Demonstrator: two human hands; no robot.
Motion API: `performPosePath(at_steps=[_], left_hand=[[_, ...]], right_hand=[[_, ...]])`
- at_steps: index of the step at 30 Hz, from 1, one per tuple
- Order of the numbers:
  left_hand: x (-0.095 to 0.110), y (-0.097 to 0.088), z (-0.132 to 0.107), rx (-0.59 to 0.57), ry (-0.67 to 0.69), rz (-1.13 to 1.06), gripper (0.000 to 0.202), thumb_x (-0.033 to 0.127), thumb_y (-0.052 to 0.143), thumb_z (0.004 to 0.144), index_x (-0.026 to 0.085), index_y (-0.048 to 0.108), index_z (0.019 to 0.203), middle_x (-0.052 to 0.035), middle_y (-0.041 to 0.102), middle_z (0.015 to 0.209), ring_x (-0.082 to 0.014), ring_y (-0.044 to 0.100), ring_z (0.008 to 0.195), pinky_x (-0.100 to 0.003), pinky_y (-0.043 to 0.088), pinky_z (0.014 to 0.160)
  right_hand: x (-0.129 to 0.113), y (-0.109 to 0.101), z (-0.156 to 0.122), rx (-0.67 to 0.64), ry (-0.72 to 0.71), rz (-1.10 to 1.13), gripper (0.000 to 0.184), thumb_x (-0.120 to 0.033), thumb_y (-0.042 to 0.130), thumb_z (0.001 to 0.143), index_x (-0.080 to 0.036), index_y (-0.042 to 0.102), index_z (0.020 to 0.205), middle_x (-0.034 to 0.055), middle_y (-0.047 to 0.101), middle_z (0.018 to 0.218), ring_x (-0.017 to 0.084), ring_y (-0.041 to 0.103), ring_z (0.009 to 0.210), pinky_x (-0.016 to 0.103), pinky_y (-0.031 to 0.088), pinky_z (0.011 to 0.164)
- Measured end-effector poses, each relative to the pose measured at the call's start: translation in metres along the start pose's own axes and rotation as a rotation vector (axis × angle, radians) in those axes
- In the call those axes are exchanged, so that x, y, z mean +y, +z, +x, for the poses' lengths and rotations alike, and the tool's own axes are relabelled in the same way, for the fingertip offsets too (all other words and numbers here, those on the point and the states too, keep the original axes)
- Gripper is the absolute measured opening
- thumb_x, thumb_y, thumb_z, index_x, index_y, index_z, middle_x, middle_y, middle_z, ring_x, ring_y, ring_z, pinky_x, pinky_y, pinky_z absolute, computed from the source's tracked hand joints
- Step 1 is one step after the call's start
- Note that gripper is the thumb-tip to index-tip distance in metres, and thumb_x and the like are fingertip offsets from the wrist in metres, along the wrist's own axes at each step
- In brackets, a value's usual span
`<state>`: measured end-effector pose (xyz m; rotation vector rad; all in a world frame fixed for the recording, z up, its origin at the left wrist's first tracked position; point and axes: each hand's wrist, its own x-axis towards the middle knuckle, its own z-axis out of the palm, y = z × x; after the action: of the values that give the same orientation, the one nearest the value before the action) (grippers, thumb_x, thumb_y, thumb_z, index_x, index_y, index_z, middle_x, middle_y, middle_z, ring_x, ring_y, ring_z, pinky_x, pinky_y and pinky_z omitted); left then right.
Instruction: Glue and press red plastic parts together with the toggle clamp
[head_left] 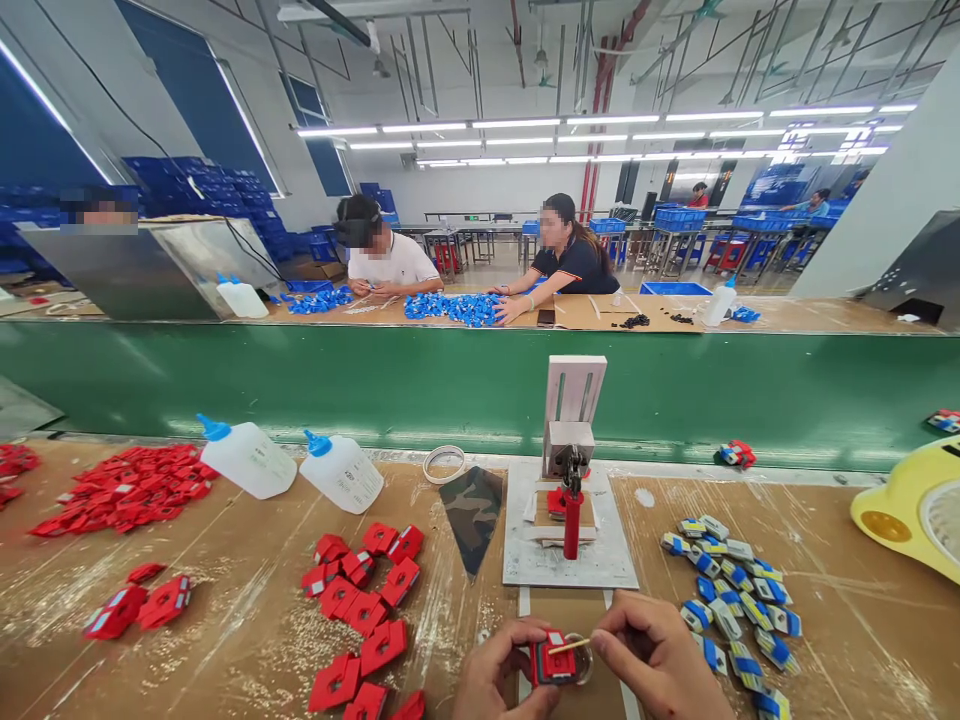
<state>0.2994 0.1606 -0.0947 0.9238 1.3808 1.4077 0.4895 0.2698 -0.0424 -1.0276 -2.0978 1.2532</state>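
At the bottom centre my left hand [495, 675] is closed around a small red square part [553, 660]. My right hand [656, 655] pinches a thin wooden stick [568, 646] whose tip rests on that part. Just beyond the hands stands a small hand press [571, 480] with a red handle on a grey base plate [525, 560]. Several red parts [367, 600] lie loose to the left. A pile of blue and white pieces [731, 590] lies to the right.
Two white squeeze bottles with blue caps [247, 458] [343, 472] lie on the cardboard-covered bench. A tape roll [444, 463], a camouflage cloth [472, 510], a yellow device [911, 505] and a green conveyor [450, 385] are there too. Two people sort blue parts [454, 307] opposite.
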Motion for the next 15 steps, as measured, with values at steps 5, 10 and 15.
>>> performPosePath(at_steps=[5,10,15], left_hand=[[-0.003,0.001,-0.001,0.001,0.013,-0.005,0.035,0.034,0.082,0.06,0.021,0.079,0.092,-0.0122,0.078,0.105,-0.0243,0.071,0.085,-0.03,0.055,0.073],[0.001,0.0,-0.001,0.056,0.009,0.018,0.032,0.035,0.083,0.061,0.021,0.079,0.09,-0.0108,0.078,0.103,-0.024,0.071,0.084,-0.029,0.056,0.072],[0.003,-0.008,0.0,0.159,0.021,0.044,0.039,0.05,0.087,0.061,0.023,0.08,0.089,-0.0085,0.079,0.1,-0.023,0.073,0.08,-0.029,0.058,0.076]], right_hand=[[0.003,-0.002,-0.002,0.009,-0.043,-0.036,0.046,-0.055,0.054,0.093,-0.02,0.072,0.07,0.0016,0.064,0.061,0.014,0.052,0.055,0.024,0.039,0.053],[0.007,-0.007,-0.008,0.043,-0.144,-0.121,0.042,-0.046,0.052,0.097,-0.021,0.072,0.071,0.0009,0.062,0.059,0.013,0.052,0.052,0.024,0.039,0.052],[0.02,0.006,-0.012,0.07,-0.17,-0.218,0.04,-0.044,0.05,0.098,-0.021,0.069,0.071,0.0017,0.063,0.062,0.014,0.055,0.055,0.024,0.041,0.055]])
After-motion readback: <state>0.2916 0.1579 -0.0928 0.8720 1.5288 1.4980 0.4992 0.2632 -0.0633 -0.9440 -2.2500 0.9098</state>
